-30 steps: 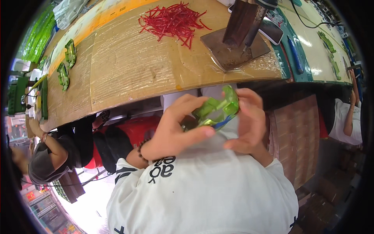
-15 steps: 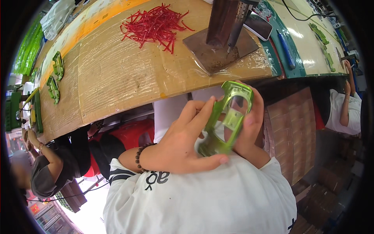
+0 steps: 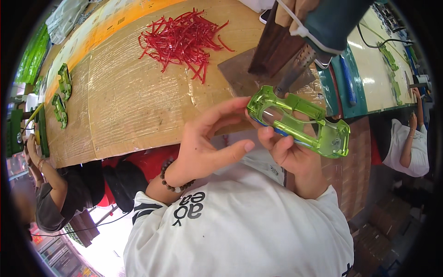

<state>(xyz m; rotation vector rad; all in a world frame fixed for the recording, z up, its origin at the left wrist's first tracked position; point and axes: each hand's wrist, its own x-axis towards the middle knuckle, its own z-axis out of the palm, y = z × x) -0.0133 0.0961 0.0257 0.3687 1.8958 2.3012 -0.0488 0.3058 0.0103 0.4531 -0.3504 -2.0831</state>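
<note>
A glossy green plastic toy car body shell (image 3: 300,125) is tilted in front of the metal stand, its window openings facing up. My right hand (image 3: 295,154) grips it from below, fingers curled over the near side, where a strip of blue shows. To its left is my left hand (image 3: 203,143), fingers apart and thumb stretched out, holding nothing. Its index fingertip comes up to the shell's left end; whether it touches I cannot tell. Just behind the shell is the perforated metal nozzle (image 3: 300,64) of a dark green heat tool (image 3: 339,23), angled down beside the brown metal stand (image 3: 272,46).
A pile of thin red strips (image 3: 184,41) lies on the film-covered table (image 3: 134,101). More green shells (image 3: 60,111) are at the far left. A blue knife-like tool (image 3: 348,81) rests on a green mat at right. Co-workers sit at both sides.
The shell has swung from upright to lying crosswise and moved right, toward the nozzle, in my right hand. My left hand has come off it and opened. The view has shifted slightly.
</note>
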